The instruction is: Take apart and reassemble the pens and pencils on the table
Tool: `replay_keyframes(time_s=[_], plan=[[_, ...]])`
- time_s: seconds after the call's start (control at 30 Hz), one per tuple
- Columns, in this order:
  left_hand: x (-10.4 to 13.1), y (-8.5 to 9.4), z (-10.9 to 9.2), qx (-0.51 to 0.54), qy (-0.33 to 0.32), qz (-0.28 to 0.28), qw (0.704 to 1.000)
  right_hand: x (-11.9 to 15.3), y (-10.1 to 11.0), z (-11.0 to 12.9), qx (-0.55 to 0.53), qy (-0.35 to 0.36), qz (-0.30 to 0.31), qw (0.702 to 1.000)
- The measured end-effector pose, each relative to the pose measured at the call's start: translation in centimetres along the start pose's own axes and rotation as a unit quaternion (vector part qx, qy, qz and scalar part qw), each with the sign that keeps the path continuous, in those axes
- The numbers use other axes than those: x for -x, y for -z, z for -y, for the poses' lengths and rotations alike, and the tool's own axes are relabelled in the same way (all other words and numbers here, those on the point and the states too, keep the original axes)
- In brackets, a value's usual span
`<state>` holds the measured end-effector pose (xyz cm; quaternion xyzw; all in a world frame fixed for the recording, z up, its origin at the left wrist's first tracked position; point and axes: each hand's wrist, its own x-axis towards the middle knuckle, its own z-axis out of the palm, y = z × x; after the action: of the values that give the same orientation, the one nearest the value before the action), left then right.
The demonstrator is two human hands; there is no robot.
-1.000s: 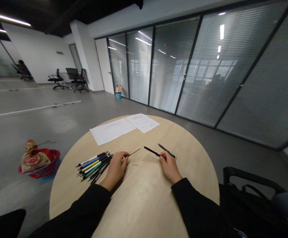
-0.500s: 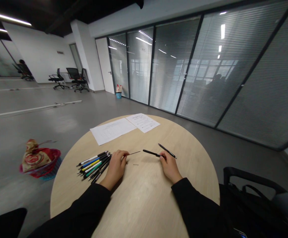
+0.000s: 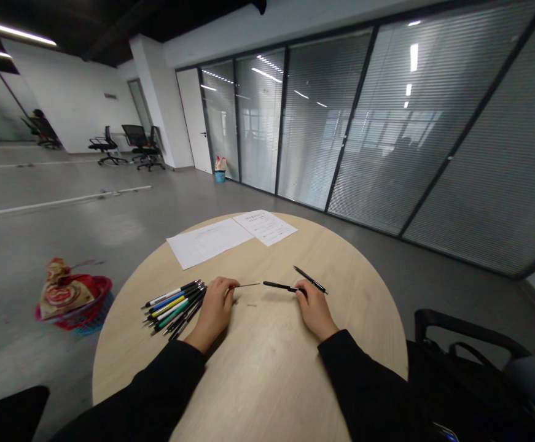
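My left hand (image 3: 215, 307) pinches a thin dark refill (image 3: 249, 284) that points right. My right hand (image 3: 314, 309) is closed on a black pen barrel (image 3: 279, 286), its free end facing the refill's tip with a small gap between them. Behind the right hand lies another black pen (image 3: 310, 279) on the table. A tiny spring-like piece (image 3: 252, 305) rests on the wood between my hands. To the left of my left hand is a bunch of several pens (image 3: 175, 307) in black, white, blue, yellow and green.
Two printed sheets (image 3: 210, 242) lie at the far side of the round table (image 3: 258, 368). On the floor at the left stands a red basket (image 3: 104, 291) with a paper bag. A black chair (image 3: 472, 334) is at the right.
The black barrel in my right hand has shifted slightly left, narrowing the gap to the refill's tip. My left hand has hardly moved.
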<state>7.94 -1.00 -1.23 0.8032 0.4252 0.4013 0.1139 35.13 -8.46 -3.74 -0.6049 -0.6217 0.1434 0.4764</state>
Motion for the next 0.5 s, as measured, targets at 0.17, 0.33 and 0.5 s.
replay_keyframes(time_s=[0.17,0.33,0.5], plan=[[0.0,0.2,-0.4,0.011,-0.008,0.025,1.0,0.2,-0.1,0.1,0.012,0.017,0.018,1.0],[0.3,0.1,-1.4,0.043,-0.016,0.046,0.998,0.3,-0.2,0.5,0.014,0.02,0.027,0.999],[0.5,0.0,-2.1,0.058,-0.012,0.057,0.997,0.4,-0.4,0.9,0.012,0.04,0.064,0.997]])
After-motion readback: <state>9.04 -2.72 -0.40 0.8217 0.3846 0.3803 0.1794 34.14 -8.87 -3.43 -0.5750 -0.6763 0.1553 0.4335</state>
